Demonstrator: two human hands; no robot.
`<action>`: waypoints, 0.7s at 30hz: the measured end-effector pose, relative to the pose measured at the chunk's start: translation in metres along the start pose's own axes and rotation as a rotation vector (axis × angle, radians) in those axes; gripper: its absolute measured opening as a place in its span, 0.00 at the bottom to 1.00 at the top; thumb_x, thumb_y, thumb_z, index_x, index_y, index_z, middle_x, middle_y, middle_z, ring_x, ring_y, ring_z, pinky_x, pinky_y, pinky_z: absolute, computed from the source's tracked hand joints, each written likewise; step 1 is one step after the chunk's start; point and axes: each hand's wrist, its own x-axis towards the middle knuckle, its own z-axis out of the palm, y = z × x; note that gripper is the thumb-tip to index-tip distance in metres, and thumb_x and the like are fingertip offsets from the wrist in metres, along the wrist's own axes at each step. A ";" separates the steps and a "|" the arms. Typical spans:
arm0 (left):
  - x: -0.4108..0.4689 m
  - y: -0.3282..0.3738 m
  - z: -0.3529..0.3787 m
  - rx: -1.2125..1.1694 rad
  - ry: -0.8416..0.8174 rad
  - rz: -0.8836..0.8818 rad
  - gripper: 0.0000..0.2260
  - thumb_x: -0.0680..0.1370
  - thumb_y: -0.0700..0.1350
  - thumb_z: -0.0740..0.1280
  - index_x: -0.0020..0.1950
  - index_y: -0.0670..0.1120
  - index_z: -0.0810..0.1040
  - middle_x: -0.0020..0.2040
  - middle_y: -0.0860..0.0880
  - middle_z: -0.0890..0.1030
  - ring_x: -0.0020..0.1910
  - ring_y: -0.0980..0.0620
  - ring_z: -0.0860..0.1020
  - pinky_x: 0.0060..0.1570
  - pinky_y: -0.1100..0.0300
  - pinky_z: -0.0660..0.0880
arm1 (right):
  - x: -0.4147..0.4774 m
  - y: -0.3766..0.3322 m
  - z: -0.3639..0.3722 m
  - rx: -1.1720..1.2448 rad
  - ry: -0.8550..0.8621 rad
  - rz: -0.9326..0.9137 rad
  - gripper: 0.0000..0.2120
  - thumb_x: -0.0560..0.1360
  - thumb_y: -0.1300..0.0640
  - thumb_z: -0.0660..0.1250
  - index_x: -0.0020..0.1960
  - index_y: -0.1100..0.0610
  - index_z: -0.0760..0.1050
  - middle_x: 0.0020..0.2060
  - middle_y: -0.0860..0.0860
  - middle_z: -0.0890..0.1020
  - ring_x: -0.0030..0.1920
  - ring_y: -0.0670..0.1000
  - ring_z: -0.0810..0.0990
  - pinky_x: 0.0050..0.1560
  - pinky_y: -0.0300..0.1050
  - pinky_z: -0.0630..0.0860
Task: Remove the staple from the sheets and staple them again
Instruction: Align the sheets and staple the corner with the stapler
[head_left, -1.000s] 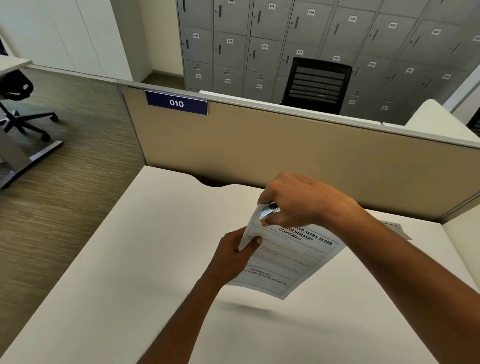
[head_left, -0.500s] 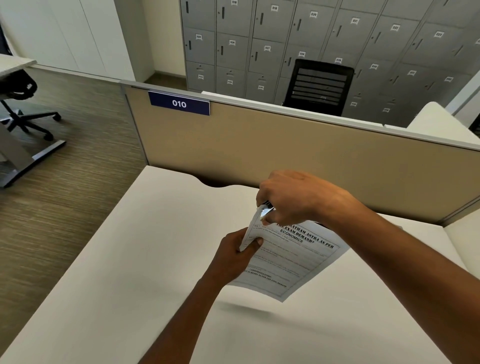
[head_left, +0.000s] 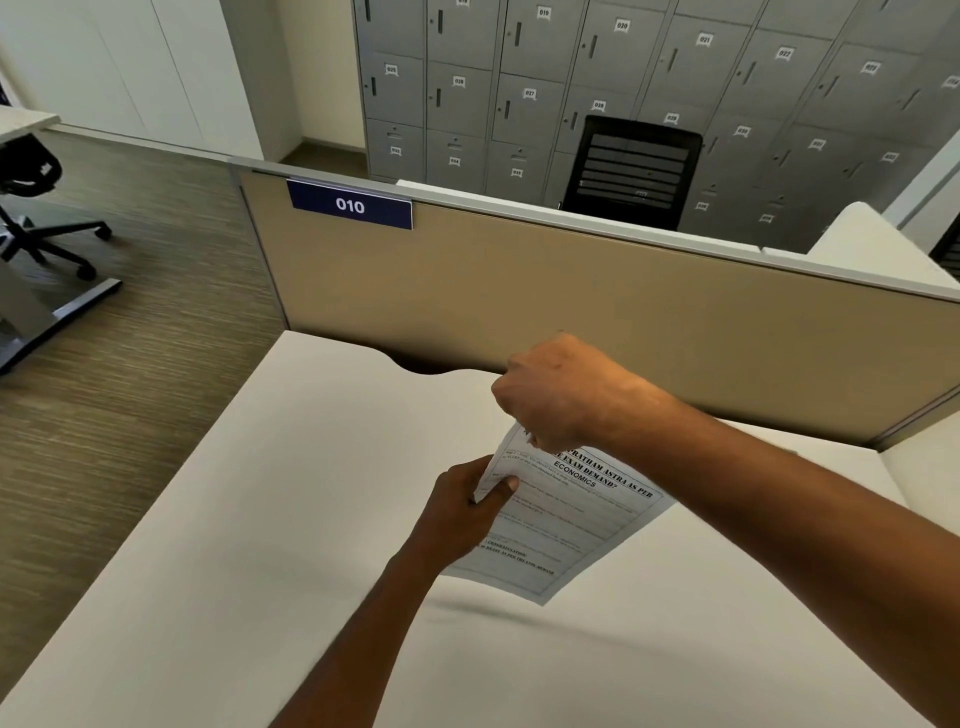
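Sheets are hanging in the air above the desk, and nearest the camera the left hand is pinching their left edge, its thumb pressing on the printed face and the other fingers curling behind the paper. Just beyond that thumb, at the top corner of the sheets, the right hand is working with its fingers curled tight together, knuckles up. They are hiding the corner, so I cannot tell whether they are pinching the staple, a small tool or the paper itself. Judging by this, the staple is being taken out. To do it well, the left pinch should be sitting close below the corner, bracing the paper taut, while the right is drawing the staple out squarely, since a sideways pull is likely to tear the corner. The rest of the sheets is slanting down and to the right of the fingers, clear of the desk. Beyond the right knuckles the tan partition is standing.
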 end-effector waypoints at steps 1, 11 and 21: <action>0.001 -0.001 0.000 0.010 0.001 -0.004 0.10 0.82 0.50 0.65 0.61 0.53 0.83 0.54 0.55 0.87 0.51 0.55 0.85 0.51 0.57 0.83 | 0.001 0.000 0.001 -0.012 -0.003 -0.006 0.20 0.76 0.58 0.66 0.32 0.52 0.58 0.31 0.47 0.68 0.29 0.47 0.66 0.41 0.47 0.72; 0.007 -0.004 -0.006 0.118 -0.014 -0.003 0.09 0.83 0.48 0.65 0.59 0.50 0.83 0.51 0.54 0.86 0.47 0.57 0.84 0.43 0.71 0.77 | 0.009 0.001 0.012 -0.151 -0.094 -0.020 0.13 0.76 0.63 0.63 0.34 0.53 0.67 0.31 0.47 0.70 0.30 0.48 0.67 0.54 0.52 0.75; 0.014 -0.008 -0.006 0.139 -0.017 -0.018 0.08 0.83 0.48 0.65 0.59 0.53 0.83 0.51 0.56 0.86 0.48 0.56 0.84 0.48 0.62 0.81 | 0.015 0.005 0.020 -0.202 -0.044 -0.152 0.17 0.78 0.66 0.58 0.32 0.55 0.63 0.30 0.49 0.66 0.28 0.49 0.65 0.45 0.48 0.74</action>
